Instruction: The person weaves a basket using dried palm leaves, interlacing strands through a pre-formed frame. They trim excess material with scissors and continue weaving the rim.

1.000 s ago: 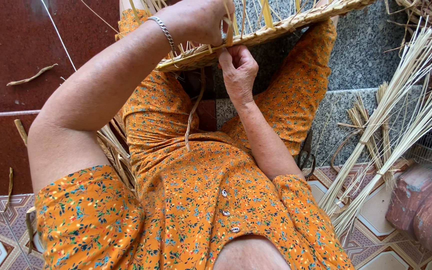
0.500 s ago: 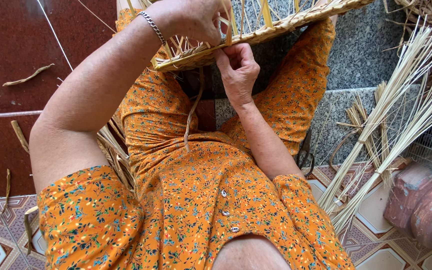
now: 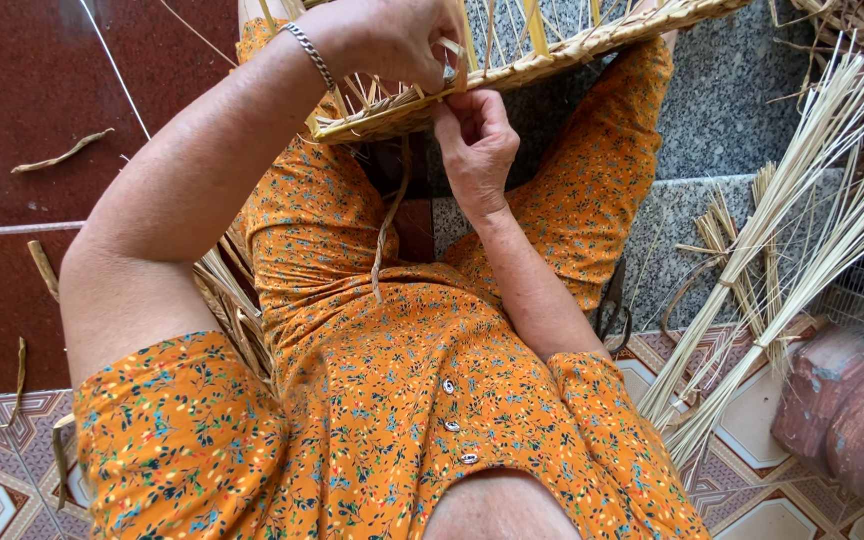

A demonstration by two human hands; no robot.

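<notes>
Both of your hands are now closed in on the same spot of the woven basket rim (image 3: 552, 62), which rests tilted across your knees at the top of the view. Compared with a second ago, your left hand (image 3: 392, 40) has slid along the top of the rim toward the right hand, and its fingers are now curled around a flat pale strand (image 3: 455, 55) that stands up from the edge. Your right hand (image 3: 474, 140) has come up from below until its fingertips touch the underside of the rim, directly beneath the left; its fingers look pinched together, though I cannot tell for sure whether they grip a strand, as the rim hides the tips. So the work has narrowed to one point on the braided edge, with a loose strip (image 3: 387, 225) dangling down over your lap. A bundle of straight reeds (image 3: 782, 240) lies to your right on the stone step (image 3: 712, 100), well apart from both hands.
</notes>
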